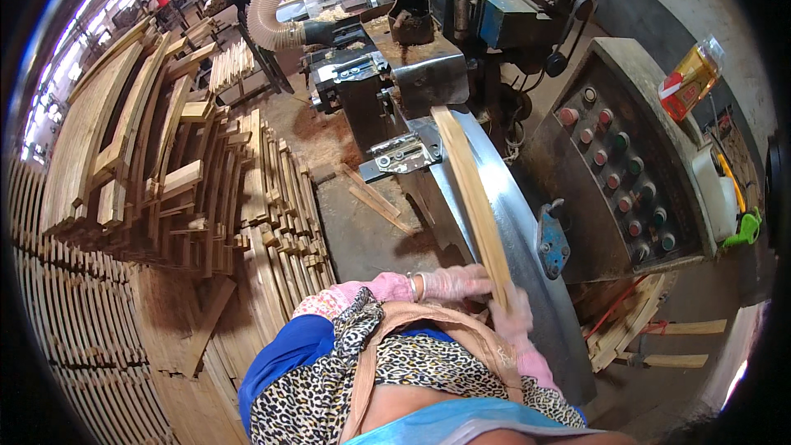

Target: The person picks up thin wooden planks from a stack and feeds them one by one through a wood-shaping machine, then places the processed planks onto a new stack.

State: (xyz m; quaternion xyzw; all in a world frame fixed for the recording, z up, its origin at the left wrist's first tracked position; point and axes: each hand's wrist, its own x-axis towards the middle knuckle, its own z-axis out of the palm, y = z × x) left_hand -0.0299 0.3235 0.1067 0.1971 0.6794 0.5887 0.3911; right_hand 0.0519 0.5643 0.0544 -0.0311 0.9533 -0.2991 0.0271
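Windows glow far left of the grip; a gray wall stands right, brown-dusted floor ahead.

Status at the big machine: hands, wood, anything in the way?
Left hand, right hand at near end of wood strip. Far end at dark hood. Blue fixture apart, right of strip.

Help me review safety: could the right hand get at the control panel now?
Probably yes: the control panel is close on that side, though the right hand is at the wooden strip and the blue bracket stands partly between.
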